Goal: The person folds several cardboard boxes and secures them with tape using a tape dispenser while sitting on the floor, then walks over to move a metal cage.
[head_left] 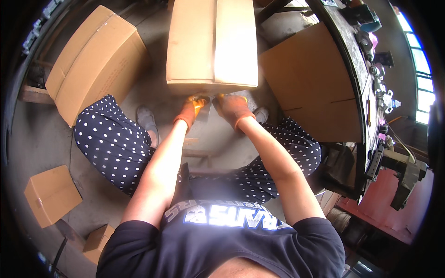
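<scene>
A large closed cardboard box (192, 44) stands straight ahead, with a seam running along its top. Just below its near edge are both my hands, in orange work gloves. My left hand (193, 107) has its fingers curled in, with a yellowish patch of the glove showing. Close beside it, my right hand (232, 109) is also closed, its fingertips pointing toward the box's lower front. Between the gloves is a small greyish patch; what the fingers grip there is too small and blurred to name. Whether either glove touches the box, I cannot tell.
Another cardboard box (95, 60) stands at the left, and a big cardboard panel or box (315, 83) leans by the workbench (345, 46) on the right. Smaller cartons (53, 194) lie at the lower left. My knees in dotted trousers (111, 143) spread either side.
</scene>
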Demonstrator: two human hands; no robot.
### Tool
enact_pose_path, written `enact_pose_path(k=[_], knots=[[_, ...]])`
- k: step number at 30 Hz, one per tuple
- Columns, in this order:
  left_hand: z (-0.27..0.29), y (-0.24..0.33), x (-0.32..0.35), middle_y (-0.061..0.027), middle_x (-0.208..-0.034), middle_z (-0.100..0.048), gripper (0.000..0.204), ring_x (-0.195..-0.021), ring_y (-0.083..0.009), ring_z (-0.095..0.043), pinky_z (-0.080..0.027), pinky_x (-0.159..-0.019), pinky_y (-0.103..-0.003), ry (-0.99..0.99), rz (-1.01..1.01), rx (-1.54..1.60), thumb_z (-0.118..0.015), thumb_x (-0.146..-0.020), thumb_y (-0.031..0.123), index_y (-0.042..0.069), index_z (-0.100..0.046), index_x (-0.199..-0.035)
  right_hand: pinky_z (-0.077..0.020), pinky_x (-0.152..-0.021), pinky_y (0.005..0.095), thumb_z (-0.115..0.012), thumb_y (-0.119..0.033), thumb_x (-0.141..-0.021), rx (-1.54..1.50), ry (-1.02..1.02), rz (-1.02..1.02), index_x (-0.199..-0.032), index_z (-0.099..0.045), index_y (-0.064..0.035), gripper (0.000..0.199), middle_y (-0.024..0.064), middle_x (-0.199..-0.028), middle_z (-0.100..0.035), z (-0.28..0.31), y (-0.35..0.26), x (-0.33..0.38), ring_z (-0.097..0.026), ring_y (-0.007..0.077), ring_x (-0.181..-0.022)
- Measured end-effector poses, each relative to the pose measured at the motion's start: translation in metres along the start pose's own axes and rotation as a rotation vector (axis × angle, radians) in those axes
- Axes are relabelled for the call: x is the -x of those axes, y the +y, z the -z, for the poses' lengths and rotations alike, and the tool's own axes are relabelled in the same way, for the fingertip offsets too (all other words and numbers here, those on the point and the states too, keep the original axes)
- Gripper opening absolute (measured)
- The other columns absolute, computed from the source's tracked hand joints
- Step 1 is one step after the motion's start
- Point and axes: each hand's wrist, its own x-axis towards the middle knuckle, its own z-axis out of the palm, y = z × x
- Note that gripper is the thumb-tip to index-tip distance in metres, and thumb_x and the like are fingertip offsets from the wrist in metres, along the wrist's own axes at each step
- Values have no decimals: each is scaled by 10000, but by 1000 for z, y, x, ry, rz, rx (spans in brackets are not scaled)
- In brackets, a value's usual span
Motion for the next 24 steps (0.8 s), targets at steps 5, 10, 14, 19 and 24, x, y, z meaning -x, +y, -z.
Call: enact_pose_path(k=[5,10,14,19,24], knots=[[-17,35,10,-50,-957,-642,213,-827,-129,-578,-464,-741,-243,61,-51,-349,-499,-857,-14,-19,-632,-1023,-479,-717,428,-417,-214,-873,101,-24,-101,-946,-633,-45,284,167,-861,-658,-11,0,-22,-634,333,-840],[4,10,22,-60,-953,-644,206,-807,-141,-579,-467,-731,-248,119,29,-197,-497,-852,-17,-31,-630,-1009,-485,-732,413,-450,-195,-846,-12,-148,-215,-927,-645,-18,275,181,-907,-655,-1,9,-13,-631,348,-867],[13,0,27,-68,-956,-642,194,-799,-154,-577,-465,-729,-254,188,73,-214,-520,-849,17,1,-636,-1004,-458,-816,349,-497,-163,-869,-520,-56,-16,-1078,-609,-74,254,151,-1012,-641,29,-13,14,-602,280,-953],[63,-29,20,-30,-933,-687,205,-801,-168,-619,-473,-741,-300,244,152,-481,-633,-805,191,100,-680,-983,-418,-898,344,-509,-212,-869,-578,-3,-314,-1123,-585,-62,304,121,-1130,-602,-53,23,-33,-559,224,-1046],[72,27,41,-52,-877,-659,148,-737,-173,-603,-488,-677,-295,630,-41,-183,-584,-843,170,96,-667,-942,-461,-812,350,-462,-255,-878,-287,-246,-683,-1021,-645,-71,296,103,-1049,-646,-119,128,-22,-604,278,-941]])
